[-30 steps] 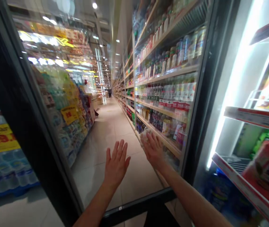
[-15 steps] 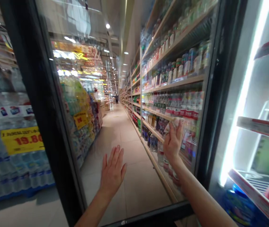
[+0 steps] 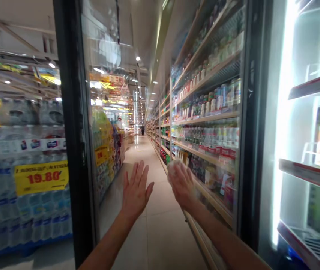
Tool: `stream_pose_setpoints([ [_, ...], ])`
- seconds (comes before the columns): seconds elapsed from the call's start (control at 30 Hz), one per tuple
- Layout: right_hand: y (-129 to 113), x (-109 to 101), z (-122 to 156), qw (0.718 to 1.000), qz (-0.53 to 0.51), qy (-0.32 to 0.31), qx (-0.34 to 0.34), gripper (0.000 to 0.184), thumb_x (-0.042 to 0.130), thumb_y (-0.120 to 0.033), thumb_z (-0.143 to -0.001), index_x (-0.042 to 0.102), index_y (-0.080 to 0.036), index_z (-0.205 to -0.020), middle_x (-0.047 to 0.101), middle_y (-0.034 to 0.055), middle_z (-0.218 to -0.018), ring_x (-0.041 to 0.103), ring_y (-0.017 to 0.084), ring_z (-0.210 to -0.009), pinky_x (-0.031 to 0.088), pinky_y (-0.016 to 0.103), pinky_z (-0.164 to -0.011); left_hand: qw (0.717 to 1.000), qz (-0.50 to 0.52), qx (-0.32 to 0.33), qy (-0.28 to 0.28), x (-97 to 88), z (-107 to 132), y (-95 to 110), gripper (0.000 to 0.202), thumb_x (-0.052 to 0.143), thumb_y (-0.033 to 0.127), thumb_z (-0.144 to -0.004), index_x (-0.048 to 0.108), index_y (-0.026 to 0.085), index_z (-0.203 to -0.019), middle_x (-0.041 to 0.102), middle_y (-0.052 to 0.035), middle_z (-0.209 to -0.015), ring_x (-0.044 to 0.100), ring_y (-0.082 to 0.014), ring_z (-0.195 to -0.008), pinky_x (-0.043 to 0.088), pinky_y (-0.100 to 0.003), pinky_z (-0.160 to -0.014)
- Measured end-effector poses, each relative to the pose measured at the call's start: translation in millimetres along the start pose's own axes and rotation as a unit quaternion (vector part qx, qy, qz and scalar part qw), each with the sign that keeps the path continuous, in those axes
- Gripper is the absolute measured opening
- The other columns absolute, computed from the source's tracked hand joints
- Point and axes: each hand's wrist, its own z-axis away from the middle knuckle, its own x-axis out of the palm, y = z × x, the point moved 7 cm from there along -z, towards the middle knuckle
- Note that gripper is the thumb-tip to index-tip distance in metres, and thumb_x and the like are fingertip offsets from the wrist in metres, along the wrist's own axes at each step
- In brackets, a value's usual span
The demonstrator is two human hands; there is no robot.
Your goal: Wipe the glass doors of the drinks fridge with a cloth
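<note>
Two hands point upward: left open, right clutching pale wad.

Long supermarket aisle with beige floor tiles, ceiling spotlights

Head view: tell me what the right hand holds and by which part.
The right hand holds a pale cloth at its fingertips, against the glass door; blur hides the exact grip.

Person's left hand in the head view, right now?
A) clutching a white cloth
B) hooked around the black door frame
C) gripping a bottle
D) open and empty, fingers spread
D: the bare left hand is open with its fingers spread, and nothing is held in it.
</note>
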Motion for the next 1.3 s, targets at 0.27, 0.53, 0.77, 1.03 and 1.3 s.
stream_pose_setpoints([
  [0.27,55,-16,-9,0.971,0.058,0.11,0.203,0.058,0.036,-0.013,-0.088,0.027,-0.023,-0.144,0.017,0.0103,-0.154,0.018,0.029,-0.141,0.029,0.056,-0.107,0.999,-0.031,0.033,0.002,7.2,-3,2,0.067,0.048,0.03,-0.088,0.017,0.013,-0.145,0.045,-0.0153,-0.138,0.023,-0.0228,-0.138,0.013,-0.046,-0.114],
  [0.53,51,-11,-19,0.99,0.046,0.078,0.112,0.055,0.039,-0.012,-0.087,0.034,-0.025,-0.141,0.025,0.0086,-0.152,0.02,0.023,-0.141,0.025,0.048,-0.111,0.999,-0.034,0.034,-0.013,10.7,-2,-1,0.067,0.045,0.033,-0.089,0.014,0.015,-0.146,0.044,-0.0155,-0.138,0.032,-0.0246,-0.134,0.017,-0.047,-0.113],
  [0.77,41,-2,-21,1.0,0.015,0.001,-0.018,0.056,0.043,-0.014,-0.086,0.037,-0.03,-0.139,0.03,0.0045,-0.15,0.023,0.021,-0.14,0.028,0.043,-0.111,0.999,-0.026,0.028,-0.006,10.6,-2,0,0.069,0.048,0.031,-0.088,0.013,0.015,-0.146,0.045,-0.0158,-0.138,0.028,-0.0239,-0.136,0.016,-0.048,-0.113],
  [1.03,74,-12,-28,0.983,0.057,0.08,0.154,0.055,0.039,-0.017,-0.088,0.031,-0.023,-0.142,0.019,0.0101,-0.154,0.015,0.027,-0.142,0.026,0.053,-0.109,0.999,-0.023,0.022,-0.01,10.3,-2,2,0.068,0.049,0.031,-0.088,0.016,0.014,-0.145,0.046,-0.0159,-0.137,0.026,-0.0236,-0.137,0.015,-0.048,-0.113],
  [1.3,95,-17,-35,0.965,0.059,0.111,0.23,0.05,0.034,-0.018,-0.089,0.039,-0.021,-0.139,0.022,0.0118,-0.152,0.02,0.029,-0.14,0.026,0.055,-0.108,0.999,-0.019,0.016,-0.027,9.9,-1,3,0.062,0.047,0.032,-0.089,0.023,0.013,-0.143,0.044,-0.0162,-0.138,0.027,-0.0241,-0.137,0.015,-0.047,-0.113],
])
